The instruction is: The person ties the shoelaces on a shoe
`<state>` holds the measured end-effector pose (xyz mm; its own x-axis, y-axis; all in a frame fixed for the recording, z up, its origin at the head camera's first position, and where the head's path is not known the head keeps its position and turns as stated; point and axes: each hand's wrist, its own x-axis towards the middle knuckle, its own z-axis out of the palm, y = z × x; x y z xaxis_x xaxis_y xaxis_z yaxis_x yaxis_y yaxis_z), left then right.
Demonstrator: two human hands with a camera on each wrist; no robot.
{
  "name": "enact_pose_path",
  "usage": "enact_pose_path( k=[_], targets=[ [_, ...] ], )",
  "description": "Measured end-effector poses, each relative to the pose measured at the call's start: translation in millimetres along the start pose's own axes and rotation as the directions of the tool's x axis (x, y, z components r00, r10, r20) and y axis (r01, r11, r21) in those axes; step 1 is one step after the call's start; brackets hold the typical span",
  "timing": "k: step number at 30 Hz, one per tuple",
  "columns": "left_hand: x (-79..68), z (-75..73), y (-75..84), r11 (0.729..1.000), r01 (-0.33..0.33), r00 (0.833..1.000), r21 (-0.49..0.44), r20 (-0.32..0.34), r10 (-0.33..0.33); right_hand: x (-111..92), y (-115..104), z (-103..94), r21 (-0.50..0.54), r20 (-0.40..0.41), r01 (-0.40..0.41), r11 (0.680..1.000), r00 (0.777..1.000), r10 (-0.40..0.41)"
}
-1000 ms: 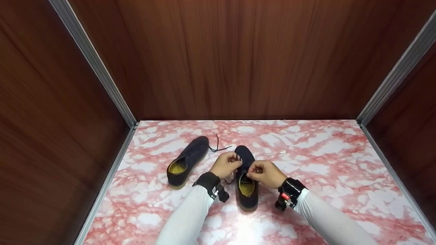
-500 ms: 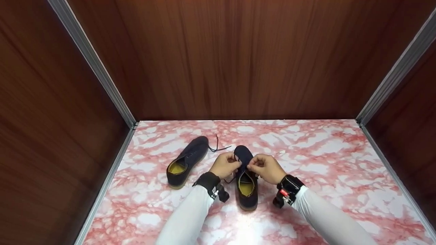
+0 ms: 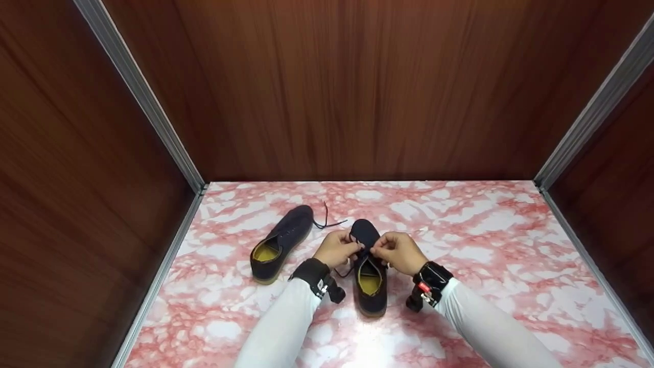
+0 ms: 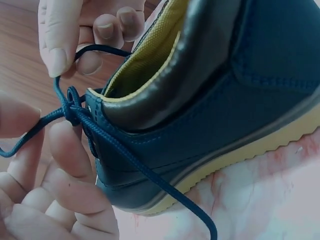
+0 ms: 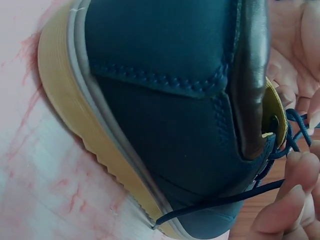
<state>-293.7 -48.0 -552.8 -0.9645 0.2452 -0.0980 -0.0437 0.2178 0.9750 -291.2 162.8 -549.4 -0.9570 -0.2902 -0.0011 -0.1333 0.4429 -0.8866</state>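
A dark blue shoe (image 3: pixel 373 304) with a yellow lining stands between my hands in the head view, toe pointing away. My left hand (image 3: pixel 336 249) pinches a strand of its dark blue lace (image 4: pixel 30 132) between thumb and finger. At the other side my right hand (image 3: pixel 402 254) pinches another strand of that lace. Between the fingertips, the left wrist view shows a small knot (image 4: pixel 71 111) with a loop above the front of the shoe opening. One loose lace end hangs down along the shoe's side. In the right wrist view, fingers partly cover the knot.
A matching shoe (image 3: pixel 288 232) lies to the left, its loose lace (image 3: pixel 327 224) spread on the table. The tabletop (image 3: pixel 485 230) has a red and white marbled surface. Brown wood-grain panels (image 3: pixel 327 92) with grey metal edges enclose it on the back and sides.
My right hand has shifted slightly away from me and leftward, from beside the shoe opening up to the lacing. The left hand and both shoes stay nearly in place.
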Motion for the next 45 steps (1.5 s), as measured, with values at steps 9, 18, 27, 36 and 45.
enact_pose_path(
  k=[9, 18, 27, 36, 45],
  targets=[
    [1.8, -0.8, -3.2, 0.999, 0.032, 0.999, -0.011, -0.006, -0.032, 4.9, -0.1, -0.5, 0.062, 0.056, -0.089, 0.994, 0.995, 0.086],
    [2.1, 1.0, -5.2, 0.997, 0.065, 0.998, -0.052, -0.003, -0.065, 5.6, -2.9, -2.7, 0.038, 0.079, -0.060, 0.998, 0.995, 0.057],
    [1.8, 0.3, -6.1, 0.998, 0.054, 0.999, -0.028, -0.004, -0.054, 7.2, -5.6, 0.8, 0.052, 0.058, -0.089, 0.995, 0.995, 0.086],
    [0.0, 1.0, -6.1, 0.998, 0.049, 0.999, -0.039, 0.001, -0.049, 7.0, -2.3, 2.0, -0.026, 0.089, -0.081, 0.996, 0.993, 0.083],
    [-0.9, -0.4, -6.2, 0.997, 0.067, 0.998, -0.043, 0.000, -0.067, 5.6, -0.2, 2.6, -0.122, 0.096, 0.006, 0.992, 0.995, 0.006]
  ],
)
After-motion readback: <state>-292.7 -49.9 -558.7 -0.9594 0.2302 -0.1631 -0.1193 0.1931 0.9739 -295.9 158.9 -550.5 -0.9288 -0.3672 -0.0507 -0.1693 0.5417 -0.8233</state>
